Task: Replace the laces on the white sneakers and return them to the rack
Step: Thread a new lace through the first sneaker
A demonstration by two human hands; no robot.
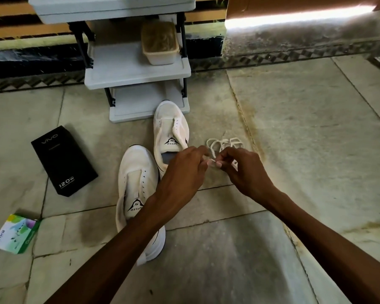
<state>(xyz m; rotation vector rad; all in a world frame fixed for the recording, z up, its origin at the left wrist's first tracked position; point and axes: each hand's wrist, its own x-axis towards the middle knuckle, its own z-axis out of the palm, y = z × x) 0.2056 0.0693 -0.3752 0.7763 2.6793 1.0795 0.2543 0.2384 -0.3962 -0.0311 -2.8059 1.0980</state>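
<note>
Head view: two white sneakers lie on the stone floor (305,150), toes pointing far. The near sneaker (138,189) is at centre left, and the left forearm crosses over its heel. The far sneaker (170,128) sits just beyond it and a little right, its toe at the front of the bottom shelf of the rack (123,69). Whether the toe touches the shelf cannot be told. Both sneakers show rows of dark eyelets and a black logo on the tongue.

The laces (224,143) lie in white loops on the floor just right of the far sneaker, partly hidden behind the hands. The left hand (184,170) and right hand (244,170) meet above the floor, just near of those loops. The fingers of both are curled, and the fingertips of both pinch one short white piece of the laces between them.

A lidded tub (159,43) stands on the right side of the rack's middle shelf. A black box (64,161) lies on the floor left of the sneakers. A green box (15,233) lies nearer, at the left edge.
</note>
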